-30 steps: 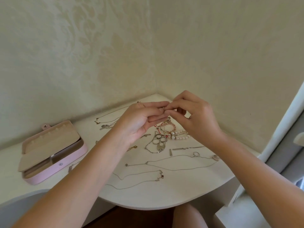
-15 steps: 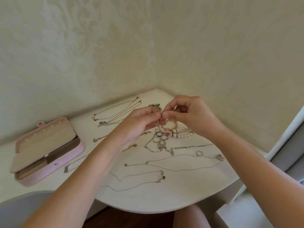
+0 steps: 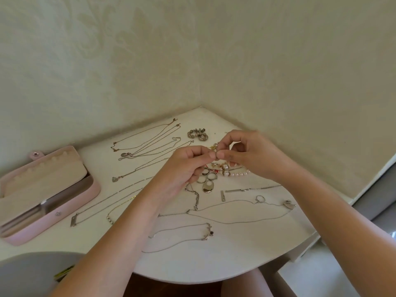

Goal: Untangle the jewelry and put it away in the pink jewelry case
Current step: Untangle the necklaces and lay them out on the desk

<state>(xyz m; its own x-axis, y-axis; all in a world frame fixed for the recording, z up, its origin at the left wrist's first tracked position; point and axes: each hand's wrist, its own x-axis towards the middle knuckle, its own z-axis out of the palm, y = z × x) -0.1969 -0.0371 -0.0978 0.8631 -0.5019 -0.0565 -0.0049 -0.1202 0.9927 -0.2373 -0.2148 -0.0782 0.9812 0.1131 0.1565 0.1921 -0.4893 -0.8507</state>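
Note:
My left hand and my right hand meet fingertip to fingertip above the table, both pinching a small gold-coloured piece of a tangled bracelet. Under them lies the tangle: a pearl bracelet, several rings and an oval silver pendant. Thin chains lie spread out on the white corner table. The pink jewelry case stands open at the left, its beige-lined lid raised.
A beaded earring pair lies near the wall corner. More chains with small pendants cross the table front. Walls close off the back and right. A grey rounded chair back is at bottom left; my knee shows below the table edge.
Both hands have sunk a little toward the table and kept pinching the small piece. The view tilted down, showing the back chains and earrings.

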